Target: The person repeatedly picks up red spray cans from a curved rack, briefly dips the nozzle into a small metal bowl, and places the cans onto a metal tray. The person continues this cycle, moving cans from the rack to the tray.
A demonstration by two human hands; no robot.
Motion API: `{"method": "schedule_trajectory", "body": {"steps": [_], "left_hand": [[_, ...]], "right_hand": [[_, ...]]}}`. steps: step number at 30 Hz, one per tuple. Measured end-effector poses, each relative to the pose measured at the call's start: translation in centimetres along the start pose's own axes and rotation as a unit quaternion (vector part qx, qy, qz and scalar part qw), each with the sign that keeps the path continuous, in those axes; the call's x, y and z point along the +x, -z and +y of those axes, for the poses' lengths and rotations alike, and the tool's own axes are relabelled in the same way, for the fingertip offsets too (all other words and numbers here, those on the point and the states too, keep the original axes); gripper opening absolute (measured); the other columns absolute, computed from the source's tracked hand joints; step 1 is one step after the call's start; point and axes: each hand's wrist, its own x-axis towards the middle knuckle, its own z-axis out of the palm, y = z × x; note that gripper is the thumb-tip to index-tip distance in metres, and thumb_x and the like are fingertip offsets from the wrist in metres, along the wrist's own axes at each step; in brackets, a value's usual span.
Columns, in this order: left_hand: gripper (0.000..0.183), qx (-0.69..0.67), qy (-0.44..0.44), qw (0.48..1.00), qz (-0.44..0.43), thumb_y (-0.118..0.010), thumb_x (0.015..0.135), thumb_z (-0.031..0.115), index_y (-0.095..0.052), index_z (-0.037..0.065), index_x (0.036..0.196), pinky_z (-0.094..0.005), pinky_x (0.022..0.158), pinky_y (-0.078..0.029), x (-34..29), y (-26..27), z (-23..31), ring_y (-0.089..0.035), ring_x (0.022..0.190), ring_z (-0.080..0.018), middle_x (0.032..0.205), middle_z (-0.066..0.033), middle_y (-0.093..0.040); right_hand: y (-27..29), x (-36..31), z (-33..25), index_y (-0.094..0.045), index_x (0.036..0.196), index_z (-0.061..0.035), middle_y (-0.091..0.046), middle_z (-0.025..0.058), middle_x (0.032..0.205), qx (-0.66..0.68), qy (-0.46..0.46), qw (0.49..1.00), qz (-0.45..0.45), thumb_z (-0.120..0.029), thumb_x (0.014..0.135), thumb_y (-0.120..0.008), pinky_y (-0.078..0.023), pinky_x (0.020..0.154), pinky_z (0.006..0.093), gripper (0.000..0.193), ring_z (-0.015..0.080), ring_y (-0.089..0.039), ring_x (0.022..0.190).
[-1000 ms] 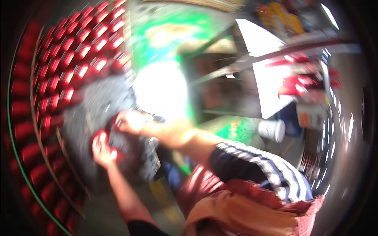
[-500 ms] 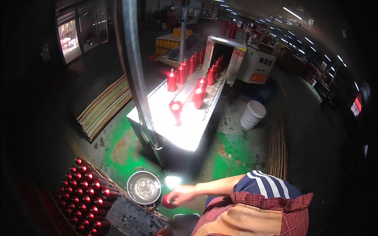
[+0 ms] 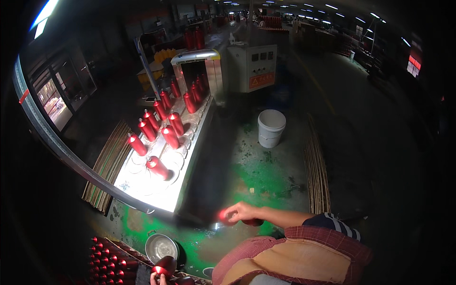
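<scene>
Green-stained floor (image 3: 266,178), ceiling lights (image 3: 331,6), bright window (image 3: 53,103)

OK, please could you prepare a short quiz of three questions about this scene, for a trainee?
1. True or false: the white bucket stands upright.
2. What does the left hand hold? A: a green hose; B: a red bottle; C: a folded cloth.
3. Fill in: in the picture, the metal pot is nearer to the ____ hand.

Key: 1 true; 2 B; 3 left.

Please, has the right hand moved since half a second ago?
Yes: the right hand has moved away from the metal pot, upward and to the right in the view.
</scene>
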Motion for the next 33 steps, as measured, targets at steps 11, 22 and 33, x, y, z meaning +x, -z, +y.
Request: {"method": "schedule_trajectory", "body": {"steps": [11, 22, 33], "left_hand": [[0.023, -0.251, 0.043, 0.967, 0.019, -0.071, 0.083, -0.005, -0.070, 0.004, 0.104, -0.0187, 0.041, -0.026, 4.7, -10.8, 12.0, -0.041, 0.048, 0.0006, 0.072, 0.0050, -0.060], [0.021, -0.211, 0.099, 0.970, -0.072, -0.072, 0.081, -0.007, -0.070, 0.003, 0.099, -0.0186, 0.044, -0.027, 23.4, -23.3, 17.9, -0.042, 0.051, -0.0004, 0.074, 0.0050, -0.059], [0.023, -0.225, 0.070, 0.958, -0.162, -0.074, 0.079, -0.008, -0.071, 0.003, 0.099, -0.0181, 0.048, -0.028, 42.2, -32.4, 26.0, -0.042, 0.055, -0.0004, 0.073, 0.0064, -0.057]], "right_hand": [[11.7, -4.4, 6.2, -0.075, 0.102, -0.0082, -0.067, 0.0003, 0.076, 0.008, -0.097, 0.984, 0.152, -0.014, 0.075, -0.078, -0.049, 0.064, 0.0247, 0.028, 0.0066, -0.058, 0.068], [21.7, 11.4, 6.2, -0.071, 0.104, -0.0008, -0.064, -0.0035, 0.085, 0.175, -0.149, 0.961, 0.153, -0.002, 0.083, -0.074, -0.047, 0.067, 0.0202, 0.021, 0.0025, -0.057, 0.076], [37.1, 44.0, 1.5, -0.070, 0.105, -0.0044, -0.067, 0.0009, 0.086, 0.101, -0.040, 0.982, 0.152, -0.008, 0.083, -0.073, -0.050, 0.068, 0.0230, 0.023, 0.0061, -0.059, 0.074]]}}
